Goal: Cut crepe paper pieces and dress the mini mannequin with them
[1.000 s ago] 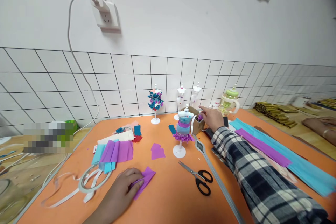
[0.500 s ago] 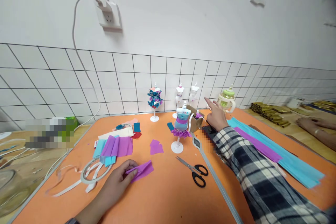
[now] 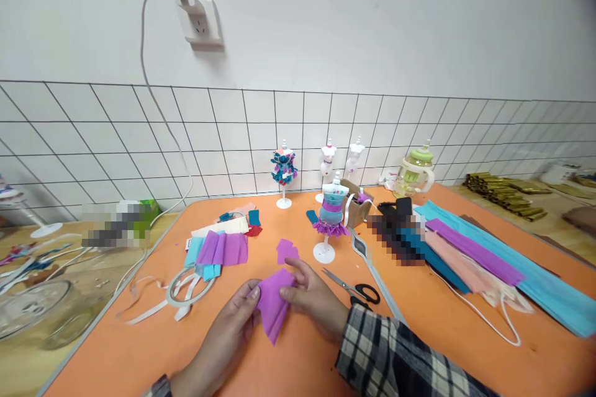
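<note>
Between my two hands is a purple sheet of crepe paper (image 3: 274,307), folded or gathered and hanging to a point over the front of the table. My left hand (image 3: 229,330) pinches its left edge with thumb and fingers. On the right edge, my right hand (image 3: 320,299) grips it with the thumb on top and the forefinger stretched out. A smaller purple paper piece (image 3: 285,249) lies just beyond my fingertips. Black-handled scissors (image 3: 348,286) rest beside my right wrist, one handle partly hidden. Farther back stands a small white dress form (image 3: 332,209) wearing blue and purple bands with a purple fringe.
A tape roll (image 3: 173,291) and folded blue and purple paper (image 3: 222,249) lie left. Other mini dress forms (image 3: 284,169), a cardboard box (image 3: 356,211) and a green-lidded bottle (image 3: 414,172) stand behind. Long paper strips (image 3: 503,260) lie right, near a white cord (image 3: 493,335).
My right hand has come back from the far right, where it was reaching near the bottle, and now grips the purple paper too. My left hand has lifted the paper slightly. The view has shifted.
</note>
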A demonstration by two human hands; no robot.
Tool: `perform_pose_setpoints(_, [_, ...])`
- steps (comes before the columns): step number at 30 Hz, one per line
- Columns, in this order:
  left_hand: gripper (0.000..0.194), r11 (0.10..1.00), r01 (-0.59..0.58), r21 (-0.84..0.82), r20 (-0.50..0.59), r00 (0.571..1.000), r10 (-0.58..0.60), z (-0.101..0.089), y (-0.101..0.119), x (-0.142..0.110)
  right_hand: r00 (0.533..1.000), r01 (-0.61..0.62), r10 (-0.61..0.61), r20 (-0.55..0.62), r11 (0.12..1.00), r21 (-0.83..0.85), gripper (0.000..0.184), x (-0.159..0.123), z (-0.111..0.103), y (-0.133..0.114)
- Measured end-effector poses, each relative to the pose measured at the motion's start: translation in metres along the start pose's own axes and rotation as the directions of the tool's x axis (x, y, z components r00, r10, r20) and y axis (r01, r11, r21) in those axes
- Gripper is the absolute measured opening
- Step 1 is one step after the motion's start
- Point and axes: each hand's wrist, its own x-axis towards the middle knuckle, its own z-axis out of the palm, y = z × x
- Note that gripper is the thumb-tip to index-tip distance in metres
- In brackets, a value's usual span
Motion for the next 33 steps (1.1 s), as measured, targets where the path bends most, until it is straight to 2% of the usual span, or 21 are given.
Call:
perform_pose_setpoints(3, [0.03,0.997,0.006,-0.081,-0.048,0.999,-0.01,-0.005,-0.005,0.001,1.0,0.016,-0.016,-0.011,0.999,-0.036,0.059,0.003,-0.009,0.003])
perform_pose_setpoints(6, [0.024,0.988,-0.045,-0.15,-0.073,0.997,0.034,-0.016,-0.003,0.006,0.999,0.029,-0.031,-0.013,0.993,-0.115,0.047,0.0,-0.017,0.004])
perform_pose_setpoints(8, [0.029,0.975,-0.046,-0.217,0.007,0.999,0.049,-0.022,0.002,0.007,0.998,0.04,-0.033,0.045,0.985,-0.167,0.042,-0.002,-0.02,0.004])
perform_pose_setpoints(9, [0.037,0.966,-0.002,-0.258,0.077,0.997,0.023,-0.023,0.005,0.007,0.995,0.045,-0.026,0.096,0.978,-0.204,0.04,-0.003,-0.021,0.004])
perform_pose_setpoints(11, [0.066,0.938,0.165,-0.305,0.246,0.965,-0.089,-0.021,0.01,0.004,0.98,0.064,-0.003,0.201,0.952,-0.299,0.033,-0.005,-0.023,0.004])
perform_pose_setpoints(12, [0.077,0.922,0.269,-0.277,0.333,0.927,-0.171,-0.019,0.012,0.002,0.971,0.067,0.019,0.24,0.936,-0.346,0.03,-0.006,-0.024,0.004])
perform_pose_setpoints(14, [0.078,0.931,0.335,-0.143,0.432,0.868,-0.246,-0.016,0.011,-0.001,0.965,0.07,0.058,0.254,0.882,-0.466,0.023,-0.007,-0.025,0.002])
perform_pose_setpoints(16, [0.071,0.967,0.254,0.03,0.428,0.871,-0.242,-0.015,0.008,-0.002,0.973,0.072,0.069,0.22,0.816,-0.574,0.019,-0.008,-0.026,-0.004])
perform_pose_setpoints(18, [0.057,0.956,0.098,0.278,0.352,0.915,-0.196,-0.018,0.006,-0.001,0.978,0.089,0.056,0.202,0.762,-0.641,0.016,-0.01,-0.027,-0.012])
perform_pose_setpoints(19, [0.049,0.904,-0.01,0.428,0.305,0.943,-0.134,-0.021,0.006,0.0,0.978,0.135,0.011,0.208,0.729,-0.671,0.013,-0.012,-0.028,-0.017])
perform_pose_setpoints(20, [0.043,0.807,-0.128,0.577,0.274,0.961,-0.044,-0.025,0.006,0.001,0.974,0.205,-0.072,0.213,0.674,-0.71,0.01,-0.013,-0.028,-0.021])
perform_pose_setpoints(21, [0.036,0.662,-0.253,0.706,0.275,0.959,0.074,-0.029,0.008,0.001,0.957,0.289,-0.185,0.222,0.588,-0.756,0.009,-0.015,-0.029,-0.024])
perform_pose_setpoints(22, [0.026,0.487,-0.374,0.789,0.325,0.927,0.185,-0.034,0.01,0.001,0.921,0.366,-0.305,0.241,0.472,-0.802,0.012,-0.016,-0.03,-0.026])
perform_pose_setpoints(23, [0.016,0.31,-0.473,0.825,0.4,0.875,0.272,-0.038,0.013,0.0,0.874,0.42,-0.403,0.272,0.344,-0.84,0.016,-0.018,-0.031,-0.025])
perform_pose_setpoints(24, [0.014,0.152,-0.547,0.823,0.479,0.812,0.333,-0.041,0.015,-0.002,0.833,0.445,-0.46,0.307,0.229,-0.866,0.022,-0.019,-0.033,-0.023])
perform_pose_setpoints(25, [0.021,0.026,-0.591,0.807,0.541,0.756,0.369,-0.044,0.017,-0.003,0.813,0.449,-0.475,0.337,0.141,-0.882,0.028,-0.021,-0.036,-0.019])
perform_pose_setpoints(26, [0.028,-0.066,-0.609,0.79,0.585,0.716,0.381,-0.046,0.018,-0.004,0.808,0.449,-0.459,0.368,0.077,-0.89,0.032,-0.022,-0.04,-0.014])
perform_pose_setpoints(27, [0.031,-0.126,-0.616,0.778,0.612,0.696,0.377,-0.047,0.018,-0.005,0.815,0.451,-0.423,0.397,0.031,-0.892,0.034,-0.023,-0.044,-0.009])
perform_pose_setpoints(29, [0.03,-0.163,-0.605,0.779,0.622,0.714,0.323,-0.046,0.016,-0.006,0.843,0.453,-0.313,0.439,-0.03,-0.891,0.032,-0.024,-0.052,0.001])
perform_pose_setpoints(31, [0.023,-0.138,-0.599,0.789,0.613,0.753,0.24,-0.043,0.013,-0.008,0.868,0.457,-0.189,0.459,-0.055,-0.888,0.024,-0.026,-0.058,0.007])
perform_pose_setpoints(33, [0.018,-0.097,-0.598,0.796,0.605,0.778,0.17,-0.041,0.012,-0.01,0.886,0.449,-0.113,0.45,-0.033,-0.893,0.02,-0.028,-0.062,0.007])
